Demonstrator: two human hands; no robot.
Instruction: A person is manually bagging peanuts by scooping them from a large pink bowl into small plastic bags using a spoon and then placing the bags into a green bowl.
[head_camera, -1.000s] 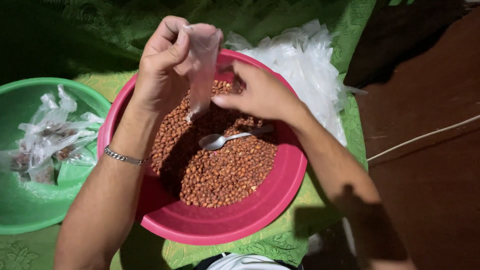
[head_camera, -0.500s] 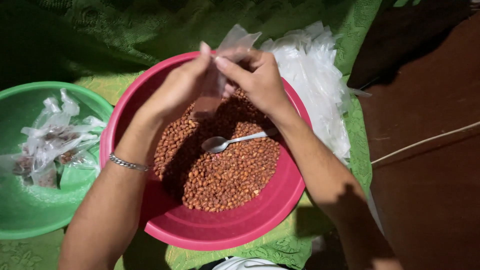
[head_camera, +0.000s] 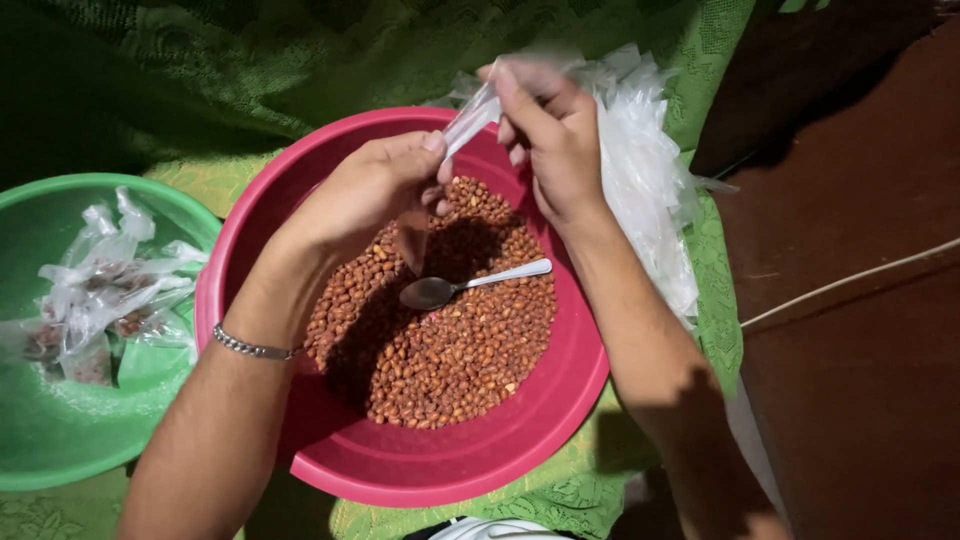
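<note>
A pink basin (head_camera: 330, 465) holds a heap of brown peanuts (head_camera: 450, 340) with a metal spoon (head_camera: 470, 284) lying on them. Above the basin's far side both hands grip one small clear plastic bag (head_camera: 468, 122). My left hand (head_camera: 375, 190) pinches its lower end, where a small portion of peanuts (head_camera: 412, 240) hangs under the palm. My right hand (head_camera: 550, 125) holds the bag's upper end, stretched taut between the two hands. A chain bracelet (head_camera: 250, 347) circles my left wrist.
A green basin (head_camera: 60, 440) at the left holds several tied clear bags of peanuts (head_camera: 105, 290). A stack of empty clear bags (head_camera: 650, 180) lies right of the pink basin on a green lace cloth (head_camera: 560, 490). Brown floor (head_camera: 860, 330) with a pale cord lies at right.
The bag hung open from my raised left hand; both hands then met over the basin. Now the left hand has dropped lower and the right pulls the bag's top up and right.
</note>
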